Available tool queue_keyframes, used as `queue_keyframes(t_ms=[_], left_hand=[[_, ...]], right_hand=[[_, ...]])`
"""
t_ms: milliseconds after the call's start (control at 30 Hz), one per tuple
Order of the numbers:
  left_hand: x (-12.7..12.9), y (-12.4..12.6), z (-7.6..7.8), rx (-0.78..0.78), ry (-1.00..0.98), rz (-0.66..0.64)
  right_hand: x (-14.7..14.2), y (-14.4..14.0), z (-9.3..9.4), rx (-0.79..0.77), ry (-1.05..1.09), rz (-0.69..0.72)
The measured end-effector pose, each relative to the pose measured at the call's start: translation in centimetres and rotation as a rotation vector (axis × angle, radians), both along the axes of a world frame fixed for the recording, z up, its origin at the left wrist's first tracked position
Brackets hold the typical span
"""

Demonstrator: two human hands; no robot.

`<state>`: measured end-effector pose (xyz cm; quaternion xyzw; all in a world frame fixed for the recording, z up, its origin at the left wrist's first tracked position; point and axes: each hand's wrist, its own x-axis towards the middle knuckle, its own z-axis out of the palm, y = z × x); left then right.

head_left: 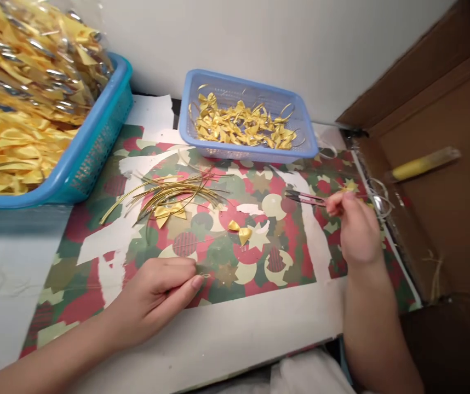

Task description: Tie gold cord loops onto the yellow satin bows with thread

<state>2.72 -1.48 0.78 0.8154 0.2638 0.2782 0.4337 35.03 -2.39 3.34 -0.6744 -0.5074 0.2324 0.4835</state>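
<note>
Nearest: the left forearm (74, 351). The left hand (165, 298) pinches a thin loop (205, 276) at the bench's (268, 323) near left; a slack pinch could drop it. The loop looks small, narrow, pale. A gold bow (244, 236) lies farther right. The right hand (358, 230) grips pink-handled snips (316, 202); a careless leftward sweep could dislodge the bow.

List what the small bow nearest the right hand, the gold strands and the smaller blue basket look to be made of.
Small bow: probably satin ribbon, from its soft yellow sheen and folds.
Gold strands: shiny and thin, gently curved; metallic cord or wire, I can't tell which.
Smaller blue basket: likely molded plastic, smooth, with perforated walls and a rounded rim.
</note>
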Motion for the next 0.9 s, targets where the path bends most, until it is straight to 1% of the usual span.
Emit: queue_keyframes(t_ms=[100,200,267,333,433,500,567,600,633,667,700,733,800,833,867,900], left_hand=[[-0.1,0.1,-0.2,0.054,0.034,0.017],[-0.1,0.2,-0.6,0.096,0.034,0.021],[0.0,0.2,-0.7,0.115,0.017,0.020],[0.1,0.3,-0.7,0.118,0.011,0.018],[0.3,0.2,-0.3,0.106,0.018,0.028],[0.3,0.2,-0.1,0.086,0.026,0.035],[0.3,0.1,0.0,0.054,0.030,0.035],[0.3,0.0,0.0,0.037,0.027,0.035],[0.3,0.0,-0.1,0.019,0.023,0.037],[0.3,0.0,-0.2,0.003,0.017,0.038],[0.3,0.0,-0.2,-0.008,0.008,0.038],[0.4,-0.1,-0.3,-0.016,-0.001,0.038],[0.4,-0.1,-0.3,-0.022,-0.020,0.035],[0.5,-0.1,-0.3,-0.024,-0.030,0.031],[0.5,-0.1,-0.2,-0.024,-0.039,0.029],[0.5,-0.1,-0.1,-0.022,-0.048,0.028]], right_hand=[[1.8,-0.6,0.8,-0.116,-0.220,-0.119],[3.5,-1.7,1.8,-0.153,-0.461,-0.220],[4.7,-2.4,2.4,-0.195,-0.574,-0.273],[5.9,-3.0,2.9,-0.260,-0.584,-0.301],[7.4,-3.9,3.6,-0.360,-0.471,-0.347],[7.9,-4.3,4.0,-0.406,-0.428,-0.422],[7.5,-4.4,4.3,-0.367,-0.496,-0.517],[6.8,-4.4,4.3,-0.298,-0.561,-0.546],[5.8,-4.3,4.4,-0.199,-0.640,-0.537],[4.5,-4.2,4.3,-0.086,-0.713,-0.469],[2.9,-4.0,4.2,0.012,-0.717,-0.355],[1.0,-3.9,4.0,0.076,-0.661,-0.175],[-3.1,-3.7,3.5,0.030,-0.520,0.274],[-5.1,-3.6,3.1,0.001,-0.460,0.455],[-7.0,-3.4,2.7,-0.032,-0.421,0.596],[-8.6,-3.2,2.2,-0.037,-0.401,0.703]])
